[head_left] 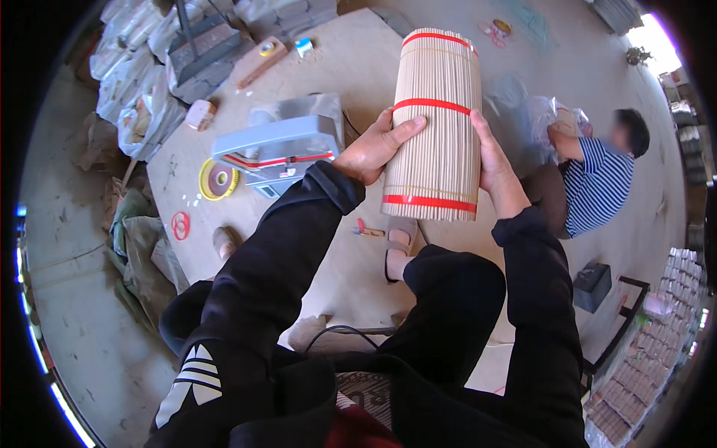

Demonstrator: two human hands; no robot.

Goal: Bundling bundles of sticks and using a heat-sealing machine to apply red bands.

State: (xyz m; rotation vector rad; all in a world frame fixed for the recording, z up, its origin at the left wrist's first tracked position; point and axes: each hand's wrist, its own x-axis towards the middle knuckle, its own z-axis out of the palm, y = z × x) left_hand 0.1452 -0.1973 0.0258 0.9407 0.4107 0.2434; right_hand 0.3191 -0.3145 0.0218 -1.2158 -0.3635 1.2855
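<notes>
**Big bundle of thin sticks, held up in both hands**

Biggest thing first: the pale wooden board (351,75) laid flat on the concrete floor, with most of the clutter sitting on it. On the far right a person in a blue-and-white striped shirt (597,187) crouches over clear plastic bags.

The main thing is the bundle of thin sticks (437,123), pale tan, packed tight into a fat cylinder. It's bound by three red tape bands, one near the top, one at the middle, one near the bottom. It's held upright in the air above the board, tilted slightly, in front of the wearer's knees.

The left hand (373,149) wraps the left side with fingers reaching across the front just under the middle band. The right hand (493,160) lies flat against the right side, fingers pointing up. Both grips are closed on the bundle.

Just left of the left hand sits a grey tabletop machine (276,145) with a red stripe. Beside that lies a yellow tape roll (218,179), and on the board's edge a small red tape ring (180,225).
</notes>
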